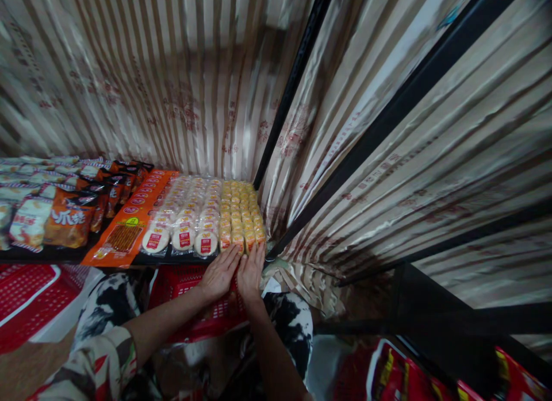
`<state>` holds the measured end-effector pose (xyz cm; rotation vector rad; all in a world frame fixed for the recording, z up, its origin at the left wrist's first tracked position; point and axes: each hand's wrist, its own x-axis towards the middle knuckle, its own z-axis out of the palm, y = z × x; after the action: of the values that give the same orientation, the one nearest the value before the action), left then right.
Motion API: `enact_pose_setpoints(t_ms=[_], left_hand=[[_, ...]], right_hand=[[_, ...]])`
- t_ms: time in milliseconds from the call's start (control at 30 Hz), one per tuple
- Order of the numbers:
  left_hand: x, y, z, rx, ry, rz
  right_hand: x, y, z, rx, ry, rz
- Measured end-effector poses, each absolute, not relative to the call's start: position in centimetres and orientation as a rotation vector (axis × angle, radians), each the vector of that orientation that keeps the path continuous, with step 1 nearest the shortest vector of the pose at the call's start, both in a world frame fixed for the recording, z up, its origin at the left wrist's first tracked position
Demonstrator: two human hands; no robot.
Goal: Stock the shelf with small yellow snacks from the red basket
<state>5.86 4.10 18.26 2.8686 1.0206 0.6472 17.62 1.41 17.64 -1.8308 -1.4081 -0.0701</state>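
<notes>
My left hand (221, 273) lies with fingers stretched against the front of the yellow-wrapped snack packs (242, 214), which stand in rows at the right end of a black shelf (172, 258). Right beside it, my right hand (251, 272) also rests its extended fingers on the front of those packs. Left of them are clear packs of round white crackers (186, 214) with red labels. An orange bag of stick-shaped snacks (125, 234) lies flat beside the crackers. The fingertips partly cover the lower front of the yellow packs.
Orange and white snack bags (71, 214) stand in rows on the left. A red basket (185, 280) is below the hands, another red basket (28, 300) at lower left. Black metal posts (388, 131) cross the striped curtain (181, 73). Red packages (401, 372) lie at lower right.
</notes>
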Motion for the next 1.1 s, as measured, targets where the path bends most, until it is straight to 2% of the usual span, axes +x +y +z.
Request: enact_pose_setpoints(t_ms=[767,1000,1100], left_hand=[[6.0,3.9,19.0,2.869,1.000,0.650],[4.7,2.1,18.0,2.817,0.812,0.774],[3.4,0.8,17.1,2.748,0.730,0.719]], right_hand=[[17.8,0.2,16.4,-1.808,-1.535,-0.049],[17.1,-1.7,17.0,-1.678,-1.611,-0.100],[16.4,-3.5,16.0,-1.606,-1.640,-0.065]])
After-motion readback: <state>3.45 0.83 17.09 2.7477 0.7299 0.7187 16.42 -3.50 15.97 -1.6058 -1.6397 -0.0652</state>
